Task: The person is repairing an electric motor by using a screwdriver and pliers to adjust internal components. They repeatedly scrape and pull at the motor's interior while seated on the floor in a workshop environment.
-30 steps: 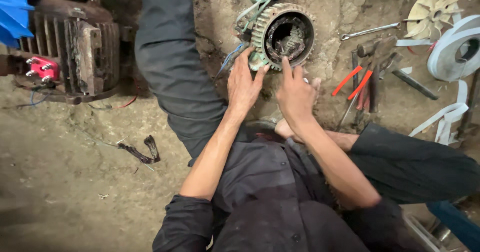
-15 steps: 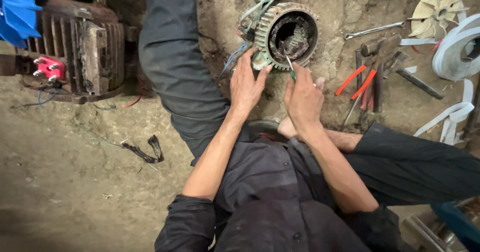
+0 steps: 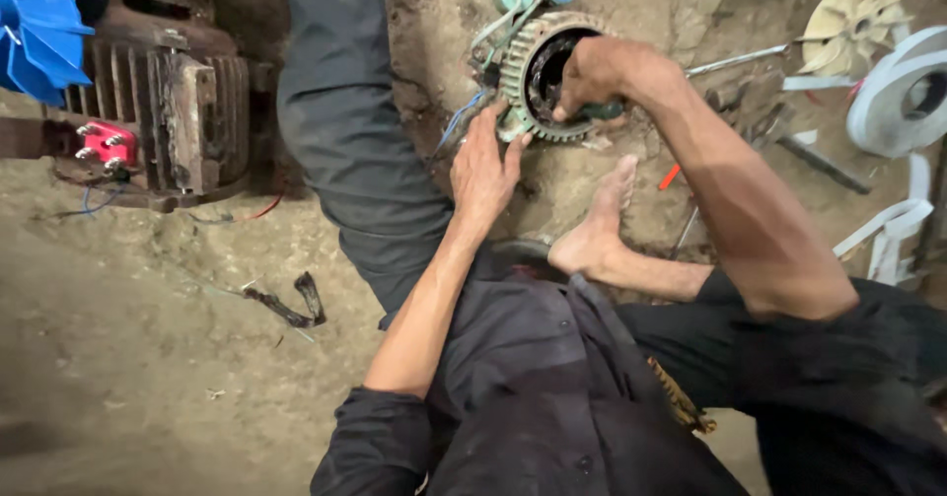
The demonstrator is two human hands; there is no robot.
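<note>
Motor housing (image 3: 538,77): round, ribbed, pale green-grey casting lying on the dirt floor (image 3: 148,358) with its open bore facing up; dark windings visible inside, loose wires trailing from its far-left edge. Left hand (image 3: 483,166) lies flat and open against the near rim, steadying it. Right hand (image 3: 592,72) is closed around a dark-handled tool (image 3: 604,111), its tip hidden inside the bore directly beneath the fist.

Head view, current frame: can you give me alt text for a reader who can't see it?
A person seated on a dirt floor steadies a small finned motor housing with the left hand while the right hand grips a dark-handled tool at its opening. A larger rusty motor with a red terminal block lies at left.
</note>
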